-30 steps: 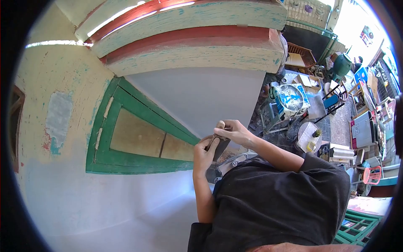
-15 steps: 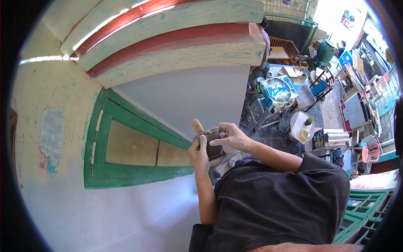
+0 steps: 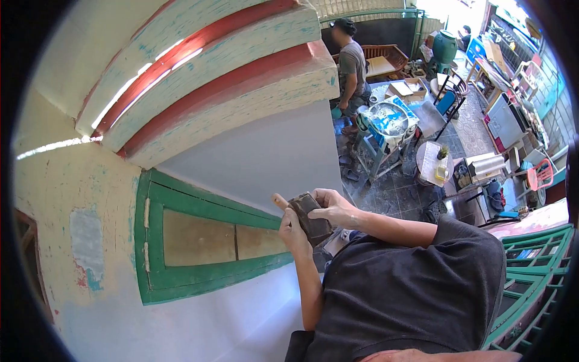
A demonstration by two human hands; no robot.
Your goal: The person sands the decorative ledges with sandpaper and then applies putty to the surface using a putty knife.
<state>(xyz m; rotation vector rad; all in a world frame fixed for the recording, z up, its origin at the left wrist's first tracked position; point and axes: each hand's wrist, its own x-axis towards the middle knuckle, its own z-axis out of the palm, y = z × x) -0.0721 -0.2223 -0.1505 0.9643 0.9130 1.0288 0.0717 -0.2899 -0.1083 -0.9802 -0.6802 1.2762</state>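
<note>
Centre of frame: dark pad (image 3: pixel 316 228), tilted, both hands' grip grasping it. Left hand (image 3: pixel 295 234) holds its left side; right hand (image 3: pixel 335 209) holds its upper right, thumb on the face. Tan wooden stub (image 3: pixel 279 201) juts out at pad's upper left. Green-framed shutter (image 3: pixel 202 242): left of frame.

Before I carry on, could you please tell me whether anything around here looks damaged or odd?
Yes: the cream painted wall at left looks damaged. A pale grey patch interrupts its paint, with red and turquoise showing at its lower edge. Turquoise flecks also mark the cream and red beams above.
</note>
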